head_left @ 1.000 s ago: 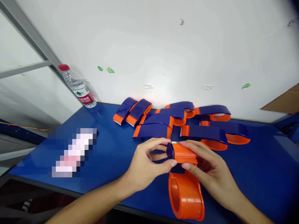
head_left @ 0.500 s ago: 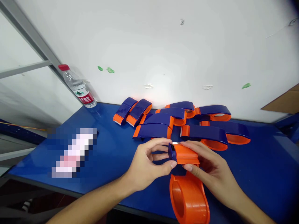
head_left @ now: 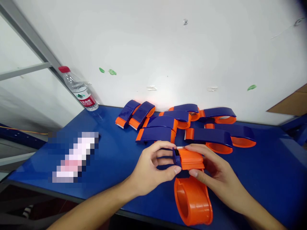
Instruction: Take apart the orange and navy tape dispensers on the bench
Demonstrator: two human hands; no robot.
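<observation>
Between my hands is an orange and dark blue packing tape dispenser (head_left: 195,199), its round orange hub hanging toward me over the table's front part. My left hand (head_left: 153,171) pinches the dark blue piece at the left side of its head, thumb below and fingertips above. On the right, my right hand (head_left: 216,172) grips the orange head with fingers on top and thumb along the lower edge. A toothed metal blade shows at the head's far edge. Just beyond my hands lie several more blue and orange tape dispensers (head_left: 208,136); my hands partly cover the nearest one.
The blue table (head_left: 115,166) runs up against a white wall (head_left: 168,48). A water bottle (head_left: 83,95) with a red cap stands at the back left. Nearer on the left lies a blurred-out flat object (head_left: 76,156). Brown cardboard (head_left: 290,102) shows at the right.
The hub end of the held tape dispenser has swung slightly up and away from me. My right thumb has shifted a little to the right. Both hands keep their hold.
</observation>
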